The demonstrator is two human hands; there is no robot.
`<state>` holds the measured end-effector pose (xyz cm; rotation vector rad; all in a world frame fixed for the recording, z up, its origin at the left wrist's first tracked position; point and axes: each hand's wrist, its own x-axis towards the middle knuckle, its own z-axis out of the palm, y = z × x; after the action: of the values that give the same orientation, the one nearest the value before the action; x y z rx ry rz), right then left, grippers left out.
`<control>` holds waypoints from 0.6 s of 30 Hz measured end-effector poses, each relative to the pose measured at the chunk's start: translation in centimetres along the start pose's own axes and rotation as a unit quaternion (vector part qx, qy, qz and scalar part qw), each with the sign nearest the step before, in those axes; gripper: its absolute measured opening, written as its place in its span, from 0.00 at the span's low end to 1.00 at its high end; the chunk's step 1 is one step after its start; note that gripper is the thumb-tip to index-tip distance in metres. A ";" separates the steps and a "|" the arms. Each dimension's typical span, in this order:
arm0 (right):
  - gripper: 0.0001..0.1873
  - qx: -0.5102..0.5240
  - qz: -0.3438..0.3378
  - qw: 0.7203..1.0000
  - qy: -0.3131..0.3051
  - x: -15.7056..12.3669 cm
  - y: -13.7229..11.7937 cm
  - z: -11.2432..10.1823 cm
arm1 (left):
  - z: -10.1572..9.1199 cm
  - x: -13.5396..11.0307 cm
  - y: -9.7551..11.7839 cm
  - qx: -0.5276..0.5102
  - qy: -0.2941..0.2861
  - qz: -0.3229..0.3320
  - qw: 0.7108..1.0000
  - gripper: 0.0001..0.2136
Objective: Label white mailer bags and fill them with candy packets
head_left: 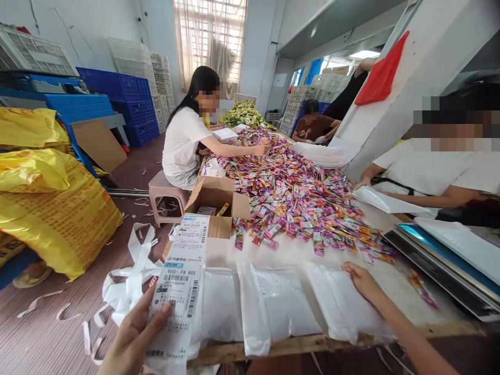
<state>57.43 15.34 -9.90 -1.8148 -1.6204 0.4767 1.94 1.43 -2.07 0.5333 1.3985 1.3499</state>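
My left hand (130, 336) grips a long strip of printed shipping labels (180, 284) at the lower left, thumb pressed on its face. My right hand (361, 281) lies flat, fingers stretched, on the rightmost of three white plastic mailer bags (281, 304) lined up along the near edge of the table (289, 346). Beyond the bags a large heap of small colourful sachets (297, 192) covers the table.
An open cardboard box (216, 200) stands at the table's left side. A seated person in white (183, 138) reaches into the heap; another person (433, 166) sits right holding a white bag. A scale (437, 260) lies right. Yellow sacks (50, 208) and white strips litter the floor.
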 end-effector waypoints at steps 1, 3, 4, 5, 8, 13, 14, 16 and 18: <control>0.14 -0.006 0.010 1.000 0.012 -0.5 0.5 0.7 | 0.0 -0.3 0.1 -0.003 -0.008 0.008 1.000 0.35; 0.13 -0.026 0.031 0.998 0.051 -0.7 0.3 1.5 | -0.1 -0.9 0.3 -0.018 -0.037 0.018 0.999 0.36; 0.13 -0.037 0.038 0.995 0.081 -0.7 -0.7 1.8 | -0.1 -1.2 0.3 -0.028 -0.055 0.023 0.998 0.36; 0.14 -0.038 0.038 0.992 0.115 -1.0 -2.4 2.1 | -0.2 -1.4 0.2 -0.038 -0.068 0.030 0.996 0.35; 0.20 0.077 -0.018 0.986 0.147 -4.4 -11.3 4.5 | 0.2 -2.3 -0.9 -0.029 -0.092 0.063 0.993 0.25; 0.29 0.259 -0.206 0.925 -0.187 -14.6 -27.2 11.0 | 1.1 -3.2 -3.7 0.102 -0.176 0.077 0.976 0.09; 0.20 0.244 -0.240 0.924 -0.173 -16.0 -28.8 11.9 | 1.0 -3.3 -3.9 0.117 -0.187 0.067 0.973 0.10; 0.09 0.209 -0.301 0.923 -0.115 -17.7 -30.3 13.3 | 0.6 -3.2 -3.7 0.083 -0.205 0.012 0.975 0.16; 0.09 0.188 -0.357 0.909 -0.102 -18.6 -30.4 14.4 | 0.6 -3.2 -3.1 -0.014 -0.194 -0.070 0.978 0.21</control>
<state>22.44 1.25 -2.55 -0.8215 -2.0193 0.5893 4.58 -1.89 -3.50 0.6309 1.0745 1.0817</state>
